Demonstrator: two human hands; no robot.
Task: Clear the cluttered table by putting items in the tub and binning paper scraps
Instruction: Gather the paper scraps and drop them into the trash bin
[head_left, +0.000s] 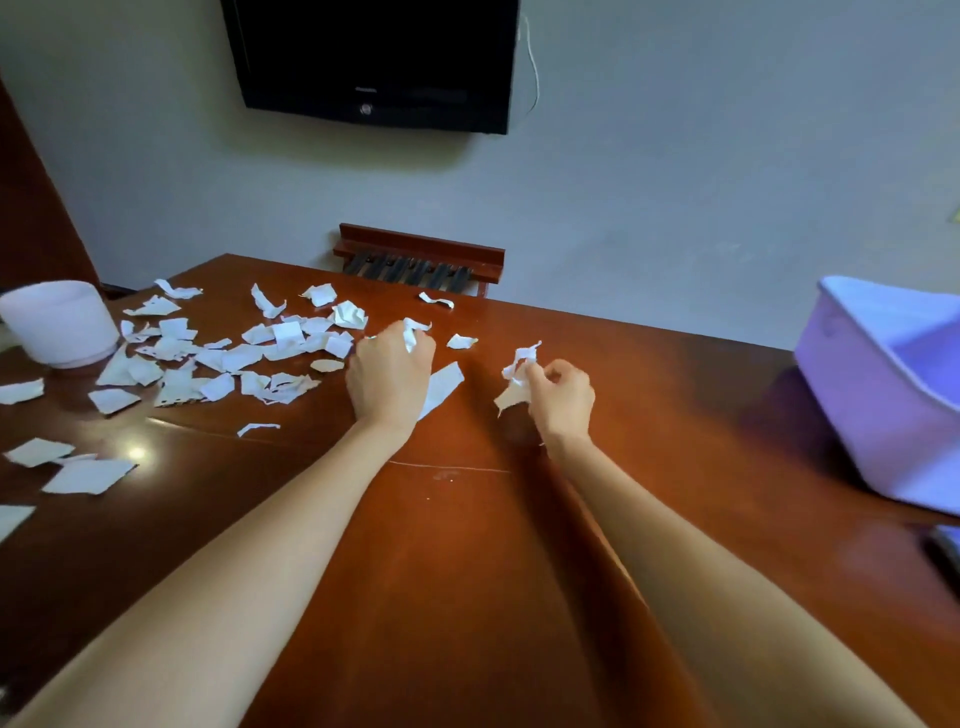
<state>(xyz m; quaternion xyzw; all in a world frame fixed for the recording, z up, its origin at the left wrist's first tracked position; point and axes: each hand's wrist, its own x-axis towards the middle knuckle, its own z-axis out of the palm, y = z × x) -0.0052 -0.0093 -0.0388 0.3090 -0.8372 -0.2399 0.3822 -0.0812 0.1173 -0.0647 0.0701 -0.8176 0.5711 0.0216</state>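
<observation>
Several white paper scraps (218, 358) lie scattered over the left half of the brown wooden table (467, 545). My left hand (388, 374) rests on the table at the centre, fingers closed around crumpled scraps (413, 332). A longer strip (444, 387) lies beside and partly under it. My right hand (563, 400) hovers a little to the right, pinching a small bunch of torn scraps (519, 371). A lilac tub (883, 395) stands at the table's right edge, and its visible inside shows nothing. A white round bin (62, 322) stands at the far left.
A black wall-mounted TV (374, 62) hangs above the table. Behind the table's far edge stands a wooden slatted rack (415, 260). A dark flat object (945, 551) lies at the right edge near the tub. Loose scraps (88, 475) also lie near the front left.
</observation>
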